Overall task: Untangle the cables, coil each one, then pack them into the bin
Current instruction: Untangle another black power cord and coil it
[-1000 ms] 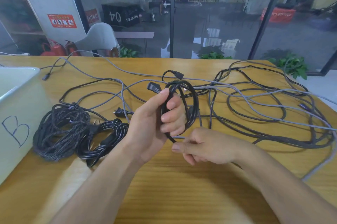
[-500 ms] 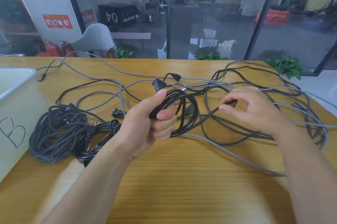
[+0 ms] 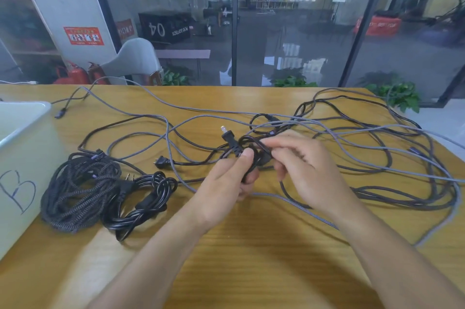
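Black cable coil (image 3: 247,157) sits clamped in my left hand (image 3: 226,183), plug (image 3: 227,136) poking up; my right hand (image 3: 305,168) pinches its loose end just beside. The tangle (image 3: 377,157) trails right, nearer that hand. 2 coiled bundles (image 3: 100,190) lie left by the bin (image 3: 22,147) on the wooden table (image 3: 251,258).
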Available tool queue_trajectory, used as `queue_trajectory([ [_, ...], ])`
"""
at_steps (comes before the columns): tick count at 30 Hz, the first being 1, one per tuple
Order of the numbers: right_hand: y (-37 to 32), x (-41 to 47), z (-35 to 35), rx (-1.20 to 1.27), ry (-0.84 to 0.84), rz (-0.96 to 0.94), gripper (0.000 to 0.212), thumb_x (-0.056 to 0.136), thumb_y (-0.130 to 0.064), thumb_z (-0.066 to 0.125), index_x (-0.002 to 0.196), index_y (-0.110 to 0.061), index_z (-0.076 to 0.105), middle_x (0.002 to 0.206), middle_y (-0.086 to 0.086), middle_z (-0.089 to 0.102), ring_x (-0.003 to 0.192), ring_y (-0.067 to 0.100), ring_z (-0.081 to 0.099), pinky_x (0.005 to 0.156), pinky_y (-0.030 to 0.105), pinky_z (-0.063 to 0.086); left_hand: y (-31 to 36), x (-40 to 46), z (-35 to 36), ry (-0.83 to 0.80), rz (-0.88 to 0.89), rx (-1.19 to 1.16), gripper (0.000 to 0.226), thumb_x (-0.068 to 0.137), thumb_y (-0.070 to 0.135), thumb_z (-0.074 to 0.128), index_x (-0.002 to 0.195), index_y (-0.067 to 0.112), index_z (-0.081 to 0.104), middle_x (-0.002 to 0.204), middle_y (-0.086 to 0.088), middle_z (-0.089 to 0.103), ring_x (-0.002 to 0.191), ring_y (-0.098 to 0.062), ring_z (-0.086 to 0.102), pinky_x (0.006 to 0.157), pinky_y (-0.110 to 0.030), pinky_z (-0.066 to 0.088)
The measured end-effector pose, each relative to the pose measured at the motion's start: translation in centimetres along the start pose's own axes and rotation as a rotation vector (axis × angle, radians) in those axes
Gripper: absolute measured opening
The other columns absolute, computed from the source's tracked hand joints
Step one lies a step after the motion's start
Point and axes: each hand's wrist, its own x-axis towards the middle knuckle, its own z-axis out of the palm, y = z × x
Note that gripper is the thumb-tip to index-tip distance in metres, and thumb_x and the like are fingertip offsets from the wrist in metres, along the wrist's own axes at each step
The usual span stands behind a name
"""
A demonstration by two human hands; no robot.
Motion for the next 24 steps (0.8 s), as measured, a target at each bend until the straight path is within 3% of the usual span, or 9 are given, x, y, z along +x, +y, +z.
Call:
queue_trajectory([
  [1,0.0,-0.1,0.1,-0.003,-0.017,-0.007,0.028,0.099,-0.008,0.060,0.103,-0.027,0.081,0.088,-0.010,0.069,0.076,0.016,0.067,0.062,0.027,0.055,-0.1,0.1,0.0,0.021,0.009,0.003,0.050,0.111,0.043,0.029,0.076,0.010,0.044,0.061,0.004,0.027,0.054,-0.012,0.022,0.051,-0.022,0.022],
  [3,0.0,-0.3,0.3,0.011,-0.013,-0.014,0.024,0.097,-0.009,0.068,0.111,-0.023,0.080,0.092,-0.004,0.075,0.086,0.022,0.071,0.072,0.034,0.062,-0.2,0.3,0.0,0.057,0.023,0.003,0.050,0.111,0.044,0.030,0.078,0.010,0.045,0.061,0.005,0.028,0.055,-0.012,0.023,0.052,-0.022,0.022],
  [8,-0.4,-0.9,0.7,0.158,-0.066,0.001,0.016,0.096,-0.003,0.071,0.109,-0.012,0.073,0.093,0.002,0.080,0.091,0.020,0.077,0.086,0.034,0.061,-0.1,0.2,0.5,0.112,0.081,-0.034,0.048,0.103,0.049,0.040,0.068,0.017,0.040,0.063,0.004,0.024,0.057,-0.012,0.021,0.050,-0.020,0.021],
  [11,-1.0,-1.0,0.4,0.227,-0.157,-0.002,0.015,0.099,0.000,0.064,0.111,-0.009,0.064,0.101,0.002,0.081,0.100,0.019,0.076,0.092,0.030,0.059,-0.4,0.4,0.1,0.147,0.081,-0.051,0.057,0.108,0.042,0.041,0.074,-0.004,0.049,0.065,0.000,0.022,0.057,-0.014,0.019,0.050,-0.021,0.020],
  [13,-1.0,-1.0,0.0,0.010,-0.145,-0.081,0.008,0.101,-0.012,0.066,0.107,-0.017,0.064,0.100,-0.007,0.078,0.099,0.012,0.072,0.085,0.021,0.055,-0.4,0.5,-0.1,0.173,0.070,-0.079,0.060,0.107,0.043,0.042,0.080,-0.010,0.050,0.065,0.000,0.023,0.057,-0.014,0.020,0.050,-0.022,0.020],
  [15,-0.5,-0.8,-0.7,-0.361,-0.122,-0.165,0.005,0.101,-0.032,0.064,0.099,-0.027,0.066,0.094,-0.014,0.072,0.094,0.003,0.066,0.073,0.015,0.046,-0.4,0.5,-0.5,0.223,0.063,-0.136,0.054,0.107,0.044,0.042,0.081,-0.002,0.051,0.064,0.003,0.029,0.053,-0.011,0.024,0.050,-0.020,0.021],
  [18,-0.1,-0.4,-2.0,-0.595,-0.352,-0.066,0.030,0.104,-0.050,0.046,0.092,-0.033,0.068,0.091,-0.014,0.068,0.091,0.004,0.060,0.080,0.028,0.048,-0.2,0.5,-1.6,0.289,0.078,-0.255,0.045,0.108,0.044,0.041,0.079,0.012,0.054,0.065,0.003,0.030,0.055,-0.012,0.024,0.051,-0.022,0.021],
  [22,-1.1,-1.1,-0.9,-0.459,-0.755,0.000,0.032,0.112,-0.037,0.041,0.101,-0.030,0.071,0.104,-0.023,0.071,0.092,0.009,0.064,0.087,0.035,0.049,-0.1,0.7,-2.2,0.329,0.122,-0.368,0.044,0.108,0.045,0.041,0.075,0.020,0.052,0.067,0.002,0.034,0.056,-0.015,0.028,0.057,-0.026,0.026],
  [24,-1.4,-1.5,0.3,-0.422,-0.846,-0.020,0.026,0.112,-0.035,0.042,0.109,-0.032,0.068,0.092,-0.016,0.073,0.074,0.012,0.058,0.072,0.029,0.046,0.1,0.6,-2.1,0.261,0.140,-0.480,0.043,0.109,0.046,0.039,0.077,0.020,0.050,0.069,0.001,0.033,0.059,-0.016,0.027,0.061,-0.031,0.023],
])
